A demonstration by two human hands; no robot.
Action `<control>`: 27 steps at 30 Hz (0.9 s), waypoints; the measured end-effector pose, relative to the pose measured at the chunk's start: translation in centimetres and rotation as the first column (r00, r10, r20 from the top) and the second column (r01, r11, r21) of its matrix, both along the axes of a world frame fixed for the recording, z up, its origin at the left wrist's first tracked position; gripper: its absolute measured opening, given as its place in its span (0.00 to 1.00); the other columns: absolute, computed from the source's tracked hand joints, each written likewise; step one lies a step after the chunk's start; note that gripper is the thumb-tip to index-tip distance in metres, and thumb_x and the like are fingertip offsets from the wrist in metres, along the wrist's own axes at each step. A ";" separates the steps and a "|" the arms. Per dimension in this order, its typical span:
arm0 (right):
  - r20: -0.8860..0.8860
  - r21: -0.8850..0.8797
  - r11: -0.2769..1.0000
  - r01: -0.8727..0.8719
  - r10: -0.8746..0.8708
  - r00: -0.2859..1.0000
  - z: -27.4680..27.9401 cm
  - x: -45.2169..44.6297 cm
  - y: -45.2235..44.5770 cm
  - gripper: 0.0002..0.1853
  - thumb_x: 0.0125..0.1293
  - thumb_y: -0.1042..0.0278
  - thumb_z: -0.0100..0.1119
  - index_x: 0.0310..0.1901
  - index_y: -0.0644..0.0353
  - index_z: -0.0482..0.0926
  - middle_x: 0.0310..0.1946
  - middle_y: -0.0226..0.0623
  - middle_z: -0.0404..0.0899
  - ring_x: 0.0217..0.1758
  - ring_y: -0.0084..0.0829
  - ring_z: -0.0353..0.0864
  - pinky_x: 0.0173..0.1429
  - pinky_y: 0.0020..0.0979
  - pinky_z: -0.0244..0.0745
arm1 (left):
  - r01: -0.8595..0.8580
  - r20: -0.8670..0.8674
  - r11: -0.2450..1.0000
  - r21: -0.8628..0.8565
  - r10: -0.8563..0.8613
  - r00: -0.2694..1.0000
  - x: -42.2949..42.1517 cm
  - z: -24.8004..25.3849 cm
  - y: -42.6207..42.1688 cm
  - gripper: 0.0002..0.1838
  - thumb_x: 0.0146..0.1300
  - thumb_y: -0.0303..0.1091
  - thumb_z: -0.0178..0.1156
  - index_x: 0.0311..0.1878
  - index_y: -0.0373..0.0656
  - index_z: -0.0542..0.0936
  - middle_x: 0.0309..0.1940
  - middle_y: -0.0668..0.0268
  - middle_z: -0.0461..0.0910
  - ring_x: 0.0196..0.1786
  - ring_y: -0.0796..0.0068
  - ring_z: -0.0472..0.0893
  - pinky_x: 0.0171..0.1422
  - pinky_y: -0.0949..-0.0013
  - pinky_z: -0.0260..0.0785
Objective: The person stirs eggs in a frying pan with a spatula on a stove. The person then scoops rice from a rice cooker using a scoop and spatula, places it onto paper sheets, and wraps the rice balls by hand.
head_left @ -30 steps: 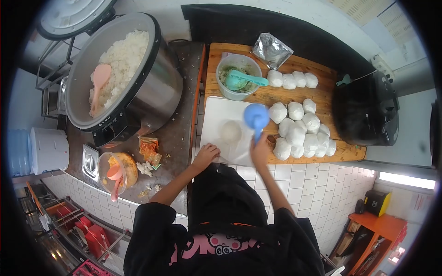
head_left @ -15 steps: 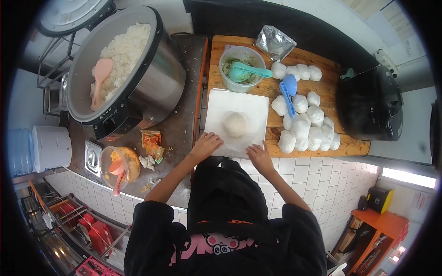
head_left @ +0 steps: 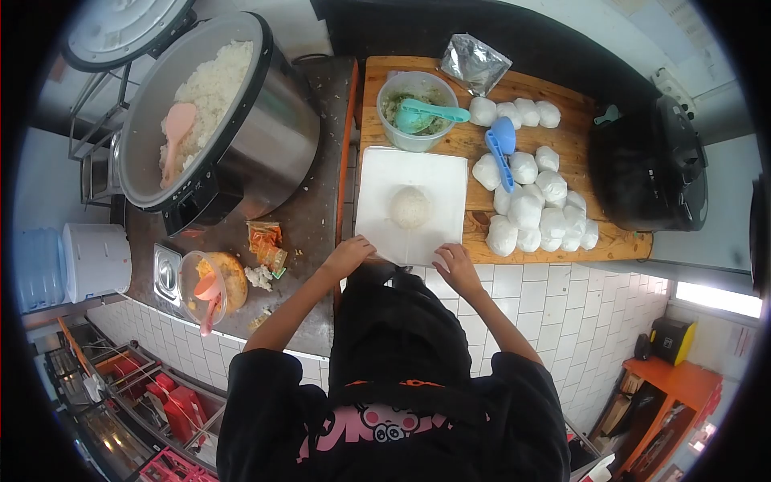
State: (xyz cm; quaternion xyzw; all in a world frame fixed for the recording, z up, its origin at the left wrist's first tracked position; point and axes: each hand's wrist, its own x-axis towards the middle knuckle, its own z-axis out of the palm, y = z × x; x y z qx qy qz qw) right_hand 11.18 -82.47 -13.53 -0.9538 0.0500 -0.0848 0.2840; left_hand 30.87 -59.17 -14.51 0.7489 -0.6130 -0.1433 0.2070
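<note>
A round mound of rice lies on a stack of white paper sheets. My left hand pinches the near left corner of the paper, and my right hand has its fingers closed at the near right corner. The blue scoop rests on the table among the white wrapped balls. Behind the paper stands a tub of green-flecked filling with a teal scoop in it.
A large rice cooker with a pink paddle stands at the left. Nearer are an orange-filled tub and an orange packet. Crumpled foil lies at the back; a black cooker stands at the right.
My right hand has let go of the blue scoop, now lying by the wrapped balls, and has moved to the paper's near edge. My left hand has stayed near the left corner.
</note>
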 end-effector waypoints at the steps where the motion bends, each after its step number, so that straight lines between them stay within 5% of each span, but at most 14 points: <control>1: 0.014 0.014 1.000 -0.001 0.001 1.000 0.3 0.0 -0.1 0.17 0.51 0.69 0.63 0.43 0.57 0.72 0.42 0.37 0.70 0.50 0.38 0.69 0.55 0.38 0.64 | 0.001 0.002 1.000 -0.001 -0.001 1.000 -0.1 0.3 -0.2 0.07 0.51 0.29 0.58 0.35 0.42 0.77 0.35 0.64 0.76 0.44 0.67 0.75 0.47 0.65 0.69; 3: 0.029 0.033 0.999 0.002 -0.003 1.000 0.7 0.0 0.0 0.17 0.51 0.69 0.63 0.43 0.57 0.72 0.42 0.37 0.70 0.50 0.38 0.69 0.53 0.37 0.64 | -0.287 -0.285 0.958 0.001 0.275 0.918 -0.4 1.2 -0.6 0.04 0.52 0.29 0.59 0.31 0.41 0.78 0.31 0.62 0.78 0.38 0.64 0.77 0.44 0.65 0.69; 6: 0.061 0.072 0.997 0.009 -0.014 0.998 1.3 0.4 -0.1 0.16 0.50 0.69 0.63 0.42 0.57 0.73 0.42 0.37 0.70 0.49 0.37 0.70 0.52 0.37 0.65 | -0.415 -0.468 0.901 0.124 0.422 0.777 0.0 4.3 -1.6 0.04 0.51 0.31 0.61 0.28 0.40 0.78 0.28 0.60 0.78 0.35 0.62 0.77 0.42 0.64 0.69; 13: 0.043 0.048 0.999 -0.022 0.020 0.999 0.9 1.0 -1.0 0.16 0.56 0.62 0.59 0.45 0.58 0.74 0.44 0.37 0.74 0.55 0.35 0.69 0.63 0.45 0.57 | -0.426 -0.411 0.896 0.121 0.436 0.801 0.6 5.8 -2.9 0.06 0.50 0.32 0.63 0.27 0.41 0.76 0.28 0.60 0.77 0.36 0.60 0.76 0.44 0.62 0.68; 15: 0.026 0.075 0.997 -0.001 0.000 1.000 1.0 1.1 -1.2 0.17 0.56 0.61 0.58 0.46 0.58 0.75 0.45 0.36 0.75 0.55 0.34 0.69 0.64 0.46 0.55 | -0.397 -0.432 0.917 -0.030 0.346 0.833 0.7 5.3 -2.8 0.08 0.51 0.32 0.62 0.31 0.41 0.75 0.29 0.61 0.77 0.37 0.59 0.76 0.45 0.63 0.68; 18: 0.016 -0.102 0.992 -0.072 0.074 0.997 0.4 1.0 -1.6 0.18 0.57 0.60 0.57 0.47 0.58 0.74 0.46 0.37 0.76 0.56 0.34 0.70 0.65 0.47 0.54 | -0.293 -0.391 0.954 -0.064 0.246 0.887 0.6 4.6 -2.6 0.10 0.51 0.31 0.63 0.35 0.40 0.74 0.38 0.61 0.78 0.38 0.61 0.79 0.45 0.66 0.70; 21: -0.012 -0.210 0.972 -0.102 0.102 0.995 -0.3 0.8 -1.7 0.19 0.58 0.59 0.57 0.49 0.60 0.73 0.48 0.38 0.75 0.57 0.34 0.70 0.66 0.47 0.52 | -0.299 -0.526 0.952 0.067 0.288 0.800 0.5 3.7 -2.2 0.10 0.52 0.30 0.62 0.36 0.39 0.73 0.41 0.62 0.79 0.42 0.61 0.79 0.48 0.67 0.70; 24: 0.005 0.033 0.998 -0.059 0.059 0.998 1.9 1.7 -0.3 0.20 0.60 0.60 0.54 0.50 0.61 0.71 0.50 0.39 0.74 0.57 0.34 0.70 0.68 0.48 0.48 | -0.326 -0.546 0.943 0.059 0.304 0.781 0.3 4.3 -2.4 0.09 0.53 0.29 0.61 0.34 0.39 0.72 0.44 0.61 0.78 0.43 0.61 0.80 0.48 0.66 0.70; 27: 0.021 -0.139 0.989 -0.047 0.051 0.999 1.5 2.0 0.3 0.19 0.57 0.66 0.57 0.50 0.61 0.72 0.49 0.37 0.74 0.57 0.33 0.71 0.68 0.46 0.49 | -0.323 -0.525 0.943 0.083 0.317 0.790 0.7 4.6 -2.5 0.10 0.53 0.28 0.60 0.38 0.40 0.73 0.46 0.63 0.77 0.48 0.64 0.78 0.52 0.65 0.68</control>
